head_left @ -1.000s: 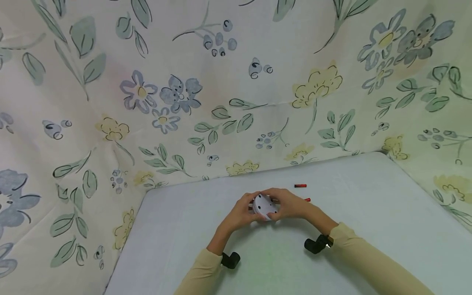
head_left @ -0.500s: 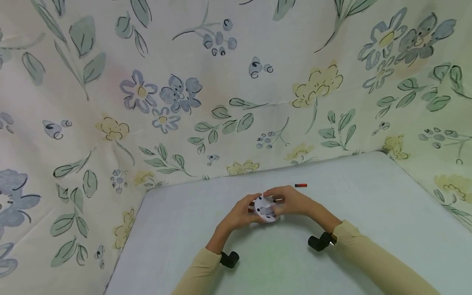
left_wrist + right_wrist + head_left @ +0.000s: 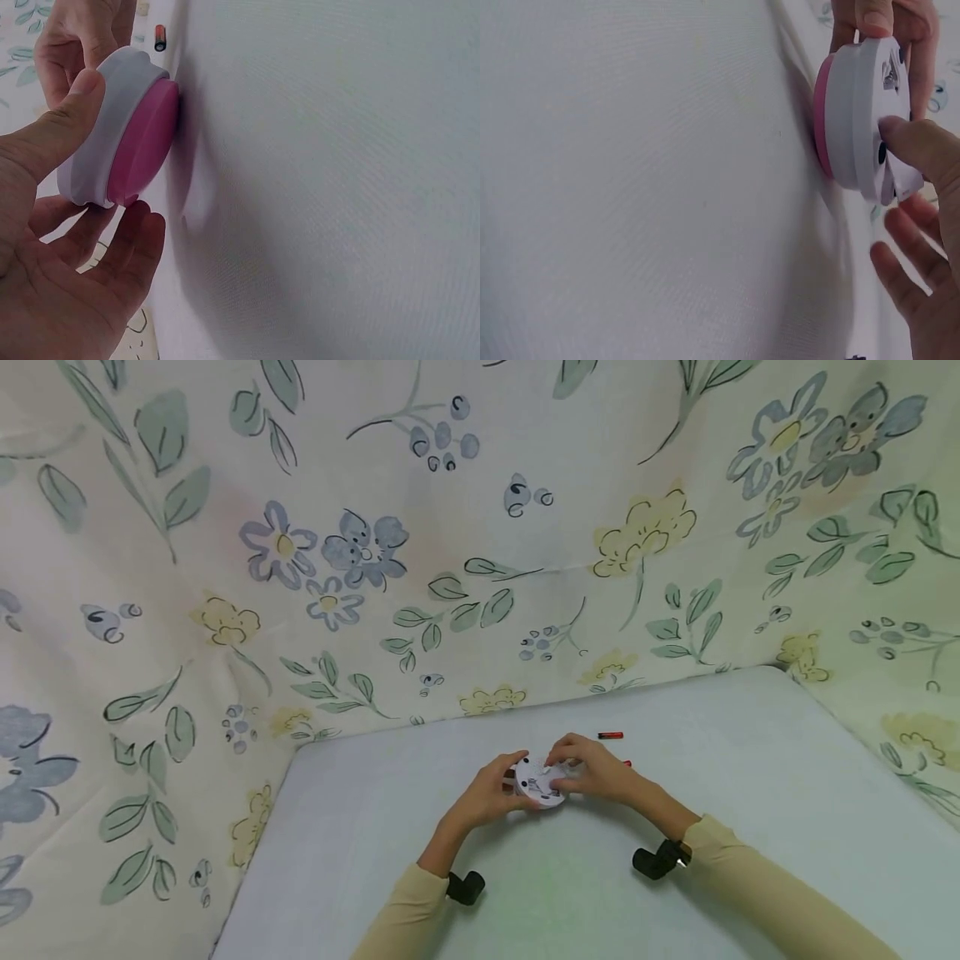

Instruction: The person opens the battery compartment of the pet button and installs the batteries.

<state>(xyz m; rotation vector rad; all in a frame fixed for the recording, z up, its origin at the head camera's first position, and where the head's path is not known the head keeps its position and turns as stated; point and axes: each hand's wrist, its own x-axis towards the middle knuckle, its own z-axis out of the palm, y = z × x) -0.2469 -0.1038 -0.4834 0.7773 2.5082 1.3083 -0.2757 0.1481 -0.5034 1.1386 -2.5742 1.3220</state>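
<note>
A round white device (image 3: 537,782) with a pink face (image 3: 142,142) is held just above the pale table (image 3: 750,793), pink side down. My left hand (image 3: 508,783) grips its left rim, thumb (image 3: 71,124) on the white edge and fingers (image 3: 131,244) under it. My right hand (image 3: 564,768) holds the right side, its fingertips curled onto the white back and its thumb (image 3: 922,146) pressing there. A small white flap (image 3: 901,180) sticks out of the back near that thumb. Two red batteries (image 3: 611,736) (image 3: 626,763) lie on the table just behind my right hand.
Flowered cloth walls (image 3: 450,568) close the table in at the back and on both sides. The table's left edge (image 3: 255,860) drops off beside the cloth. Black wrist cameras (image 3: 467,887) (image 3: 656,862) sit on both cream sleeves.
My right hand has shifted from gripping the device's rim to working with its fingertips on the white back. The device has tilted slightly; the left hand has kept its hold.
</note>
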